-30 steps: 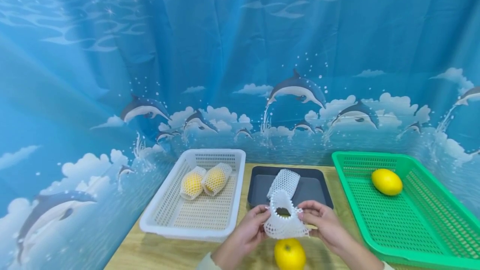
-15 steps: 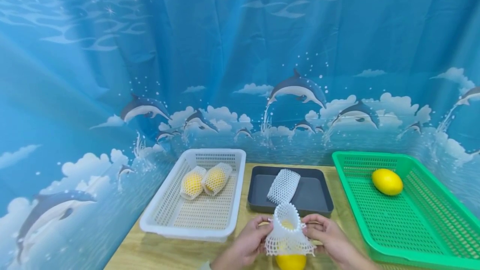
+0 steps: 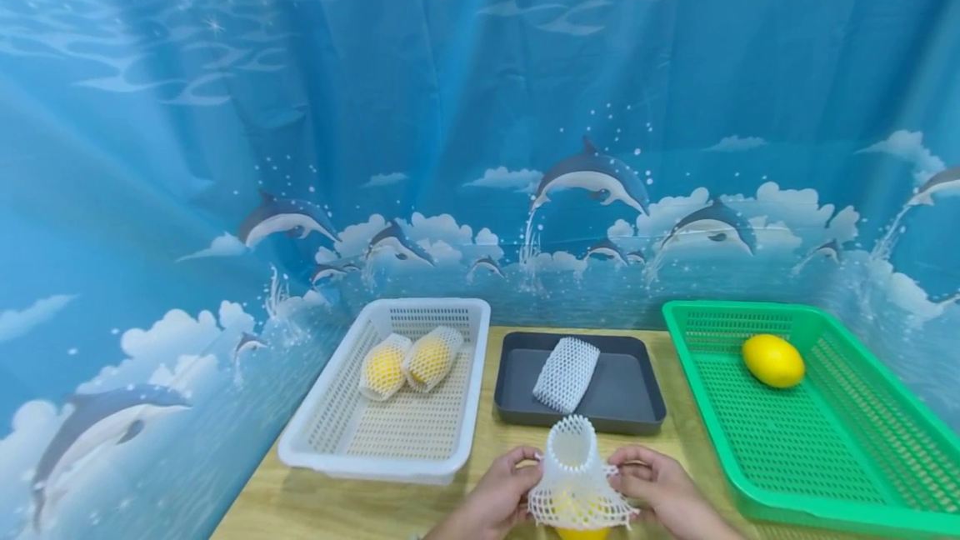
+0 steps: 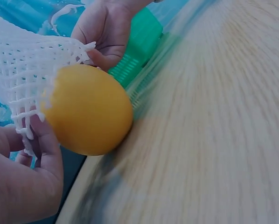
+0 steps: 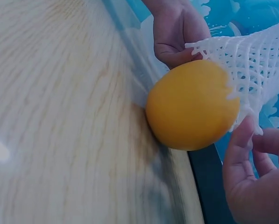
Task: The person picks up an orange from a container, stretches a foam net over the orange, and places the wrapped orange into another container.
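A white foam fruit net (image 3: 573,473) is stretched between my two hands, its wide end spread over the top of a yellow fruit (image 3: 582,533) on the table. My left hand (image 3: 501,492) pinches one side of the net's rim, and my right hand (image 3: 660,493) pinches the opposite side. In the left wrist view, the net's edge covers just the upper end of the fruit (image 4: 90,112); the rest is bare and touches the wood. The right wrist view shows the same net (image 5: 251,65) with its narrower end pointing away from the table.
Behind my hands, a dark grey tray (image 3: 637,415) holds another foam net (image 3: 567,373). To the left stands a white basket (image 3: 375,463) with two netted yellow fruits (image 3: 386,367). On the right, a green basket (image 3: 810,457) contains one bare yellow fruit (image 3: 774,361).
Both hands have drawn the net down and nearer to me, from above the tray's front edge onto the fruit. The net's wide end now covers the fruit's top.
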The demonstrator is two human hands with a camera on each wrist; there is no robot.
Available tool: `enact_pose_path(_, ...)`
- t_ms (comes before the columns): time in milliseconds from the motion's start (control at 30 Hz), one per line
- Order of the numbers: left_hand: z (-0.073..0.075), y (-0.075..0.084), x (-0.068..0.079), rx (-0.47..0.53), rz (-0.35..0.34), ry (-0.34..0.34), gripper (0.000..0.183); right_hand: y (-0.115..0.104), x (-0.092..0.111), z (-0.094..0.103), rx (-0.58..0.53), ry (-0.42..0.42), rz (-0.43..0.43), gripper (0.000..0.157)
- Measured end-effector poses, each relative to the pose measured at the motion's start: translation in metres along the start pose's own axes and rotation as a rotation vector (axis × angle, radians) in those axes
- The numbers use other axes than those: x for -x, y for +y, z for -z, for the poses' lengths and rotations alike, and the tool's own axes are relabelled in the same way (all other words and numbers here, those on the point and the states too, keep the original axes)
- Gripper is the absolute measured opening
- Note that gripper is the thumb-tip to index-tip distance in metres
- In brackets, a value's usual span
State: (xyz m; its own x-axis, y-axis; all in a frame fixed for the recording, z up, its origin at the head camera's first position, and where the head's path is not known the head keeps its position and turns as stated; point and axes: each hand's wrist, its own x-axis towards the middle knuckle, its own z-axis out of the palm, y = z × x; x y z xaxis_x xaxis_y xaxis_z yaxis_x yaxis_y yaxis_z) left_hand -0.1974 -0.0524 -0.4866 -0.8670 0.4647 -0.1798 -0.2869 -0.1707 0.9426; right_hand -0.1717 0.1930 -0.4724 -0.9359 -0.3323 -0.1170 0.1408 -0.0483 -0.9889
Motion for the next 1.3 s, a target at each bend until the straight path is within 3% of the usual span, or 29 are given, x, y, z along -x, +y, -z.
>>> enact_pose_path(233,-0.002,-0.01,0.001,-0.07,-0.01,0.022,0.008,0.01,0.003,0.003,0.024,-0.023,0.005,0.021)
enact_pose_path(533,-0.003,-0.01,0.001,-0.177,0.052,0.098,0.013,0.014,0.002,0.004,0.108,0.042,-0.015,0.027)
enact_pose_path(867,0.003,-0.01,0.002,-0.327,0.045,0.119,0.014,0.017,-0.001,0.002,0.123,0.056,-0.069,0.017)
enact_pose_path(1000,0.002,-0.007,0.003,-0.438,0.036,0.129,0.013,0.017,-0.002,-0.001,0.178,0.083,-0.08,0.016)
enact_pose_path(1100,0.003,-0.008,0.003,-0.549,-0.04,0.122,0.015,0.019,-0.003,-0.003,0.214,0.1,-0.068,0.015)
enact_pose_path(1200,0.006,-0.008,0.001,-0.732,-0.133,0.123,0.017,0.021,-0.005,-0.004,0.26,0.117,-0.052,0.014)
enact_pose_path(1300,0.007,-0.006,-0.003,-0.938,-0.17,0.134,0.015,0.021,-0.006,-0.005,0.295,0.139,-0.064,0.012)
